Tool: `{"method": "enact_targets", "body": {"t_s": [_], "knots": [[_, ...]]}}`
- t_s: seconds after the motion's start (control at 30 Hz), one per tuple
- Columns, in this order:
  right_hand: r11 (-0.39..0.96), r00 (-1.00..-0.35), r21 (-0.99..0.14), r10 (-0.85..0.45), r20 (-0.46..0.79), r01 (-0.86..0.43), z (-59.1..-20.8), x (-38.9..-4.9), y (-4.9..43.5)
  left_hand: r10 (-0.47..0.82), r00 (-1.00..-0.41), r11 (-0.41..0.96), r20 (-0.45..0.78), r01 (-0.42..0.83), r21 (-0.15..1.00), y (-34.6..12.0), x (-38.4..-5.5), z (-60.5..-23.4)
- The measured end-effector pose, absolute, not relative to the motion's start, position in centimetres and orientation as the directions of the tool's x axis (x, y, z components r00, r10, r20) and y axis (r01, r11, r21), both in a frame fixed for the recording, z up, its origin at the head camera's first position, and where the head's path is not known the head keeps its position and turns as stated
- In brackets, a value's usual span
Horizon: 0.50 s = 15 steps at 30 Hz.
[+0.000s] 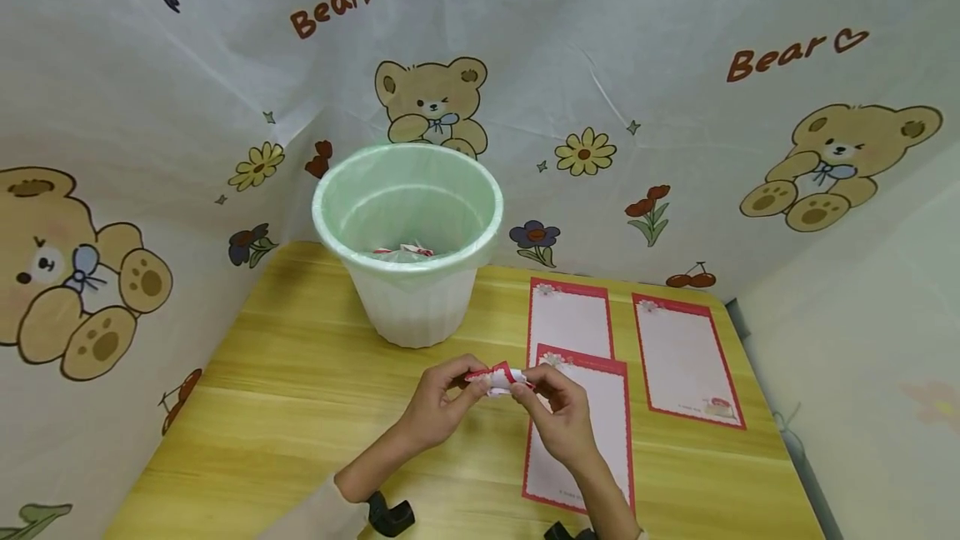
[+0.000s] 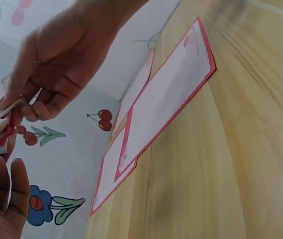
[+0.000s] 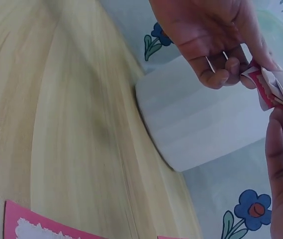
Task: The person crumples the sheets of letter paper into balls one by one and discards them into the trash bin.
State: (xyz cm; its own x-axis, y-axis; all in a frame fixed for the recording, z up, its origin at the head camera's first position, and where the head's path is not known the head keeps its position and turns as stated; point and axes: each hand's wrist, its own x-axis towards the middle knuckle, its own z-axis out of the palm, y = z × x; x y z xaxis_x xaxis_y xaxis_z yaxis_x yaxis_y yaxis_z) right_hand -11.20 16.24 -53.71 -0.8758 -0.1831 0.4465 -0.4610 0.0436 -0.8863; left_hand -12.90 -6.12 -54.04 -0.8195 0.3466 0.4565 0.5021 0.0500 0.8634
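Head view: my left hand (image 1: 441,405) pinches one end of the folded paper (image 1: 502,380), my right hand (image 1: 564,422) pinches the other, just above the table (image 1: 285,415). From the paper, the bin (image 1: 412,302) stands at 11 o'clock; red-edged sheets (image 1: 688,361) lie at 2, 3 and 4 o'clock, the 4 overlapping the 2.
Left wrist view: paper at 9 o'clock, right thumb and fingers on it.
Right wrist view: paper near 3 o'clock, bin behind my left fingers.
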Motion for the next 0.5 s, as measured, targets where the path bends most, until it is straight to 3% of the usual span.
{"method": "enact_targets", "body": {"t_s": [0.27, 0.5], "knots": [[0.14, -0.814, -0.802, -0.117, 0.569, -0.581, -53.6, -11.2, 15.3, 0.239, -0.808, 0.144, 0.539, 0.578, 0.803, -5.2, -12.6, -54.0], [0.378, -0.682, -0.62, -0.045, 0.73, -0.688, -52.6, -11.0, 13.6, 0.111, -0.776, 0.265, 0.621, 0.625, 0.734, -4.5, -12.4, -53.7]]}}
